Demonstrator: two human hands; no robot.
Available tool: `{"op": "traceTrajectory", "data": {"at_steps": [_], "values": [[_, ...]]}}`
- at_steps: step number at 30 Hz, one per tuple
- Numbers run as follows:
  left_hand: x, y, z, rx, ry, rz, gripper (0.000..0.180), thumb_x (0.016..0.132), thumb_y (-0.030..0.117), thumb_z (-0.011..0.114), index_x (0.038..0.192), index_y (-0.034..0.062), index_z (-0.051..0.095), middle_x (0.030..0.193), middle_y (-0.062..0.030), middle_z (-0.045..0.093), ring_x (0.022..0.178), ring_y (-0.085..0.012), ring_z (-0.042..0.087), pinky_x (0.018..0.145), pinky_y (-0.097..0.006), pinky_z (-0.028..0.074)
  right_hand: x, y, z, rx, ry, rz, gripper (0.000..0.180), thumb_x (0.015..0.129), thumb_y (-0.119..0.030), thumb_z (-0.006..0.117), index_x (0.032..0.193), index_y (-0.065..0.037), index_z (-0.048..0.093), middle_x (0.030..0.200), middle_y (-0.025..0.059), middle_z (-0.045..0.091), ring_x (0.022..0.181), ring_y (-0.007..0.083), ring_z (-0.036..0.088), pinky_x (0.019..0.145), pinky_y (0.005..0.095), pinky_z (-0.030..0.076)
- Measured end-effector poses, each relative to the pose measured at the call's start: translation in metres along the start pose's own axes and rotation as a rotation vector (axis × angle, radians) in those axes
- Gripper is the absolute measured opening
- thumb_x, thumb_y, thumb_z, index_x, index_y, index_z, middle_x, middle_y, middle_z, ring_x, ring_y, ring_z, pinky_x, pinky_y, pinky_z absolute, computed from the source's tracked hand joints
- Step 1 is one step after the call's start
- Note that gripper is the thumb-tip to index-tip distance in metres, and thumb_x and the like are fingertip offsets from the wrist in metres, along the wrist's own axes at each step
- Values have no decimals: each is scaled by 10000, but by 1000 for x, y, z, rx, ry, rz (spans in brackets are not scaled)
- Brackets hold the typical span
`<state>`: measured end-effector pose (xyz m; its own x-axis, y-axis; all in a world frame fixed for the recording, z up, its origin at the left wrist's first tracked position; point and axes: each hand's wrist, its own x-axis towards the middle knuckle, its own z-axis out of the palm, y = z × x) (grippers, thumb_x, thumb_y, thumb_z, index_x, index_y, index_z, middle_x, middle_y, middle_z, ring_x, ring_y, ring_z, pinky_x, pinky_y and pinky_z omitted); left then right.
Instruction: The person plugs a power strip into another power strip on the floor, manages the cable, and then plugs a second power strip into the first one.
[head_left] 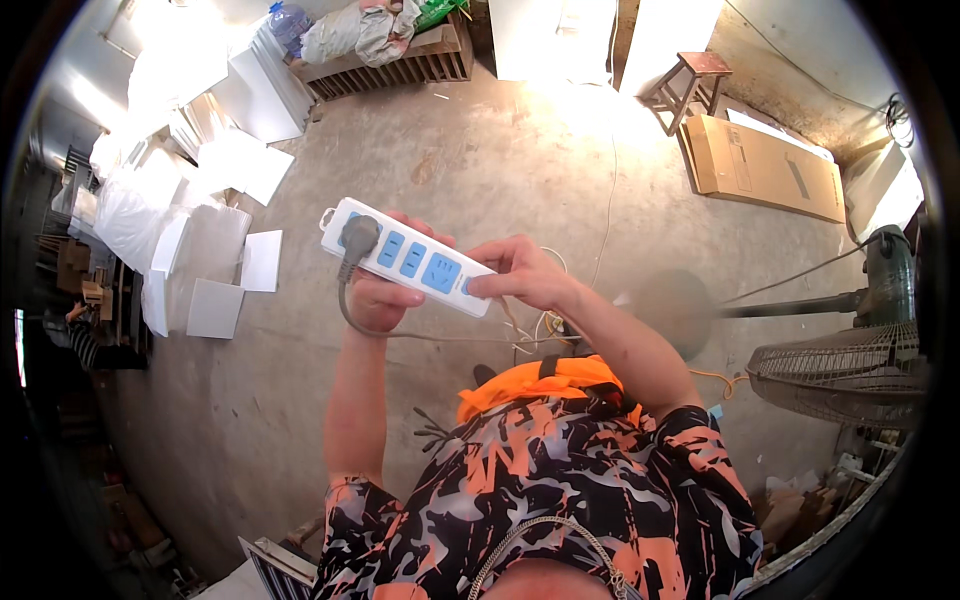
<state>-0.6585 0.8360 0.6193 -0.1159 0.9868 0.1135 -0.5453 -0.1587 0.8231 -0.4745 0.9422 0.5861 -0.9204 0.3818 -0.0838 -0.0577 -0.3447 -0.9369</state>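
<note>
A white power strip [427, 290] with blue socket faces is held up in front of me, slanting down to the right. My left hand [385, 298] grips it from underneath near its left half, thumb along the lower edge. A grey plug [360, 236] sits in the leftmost socket, and its cord [440, 339] loops down and runs right behind my right forearm. At the strip's right end my right hand [522, 274] has its thumb on the blue switch [469, 287], with the fingers bent around the upper edge.
On the right stands a large fan [840, 370]. A flat cardboard box [765, 168] and a wooden stool [700, 72] are at the far right. White panels [215, 310] lie on the left, near a wooden crate [420, 60]. Thin cables [608, 220] cross the concrete floor.
</note>
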Motion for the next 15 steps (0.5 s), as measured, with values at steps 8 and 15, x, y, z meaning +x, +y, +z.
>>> {"op": "traceTrajectory", "data": {"at_steps": [8,15], "values": [[-6,6,13,79,-23,7,868,479,-86,663,1283,113,404,1197,-107,517,1133,-349,498,941,-497,438,-12,-6,8,152,25,-16,337,737,-34,696,1058,36,624,879,65,663,763,85,597,640,220,463],[-9,-1,5,355,11,-134,771,607,-48,675,1309,41,368,1230,-190,514,1163,-298,498,981,-418,409,-8,2,0,220,30,-1,401,752,-60,711,1125,27,591,978,107,657,844,116,607,716,245,481]]}}
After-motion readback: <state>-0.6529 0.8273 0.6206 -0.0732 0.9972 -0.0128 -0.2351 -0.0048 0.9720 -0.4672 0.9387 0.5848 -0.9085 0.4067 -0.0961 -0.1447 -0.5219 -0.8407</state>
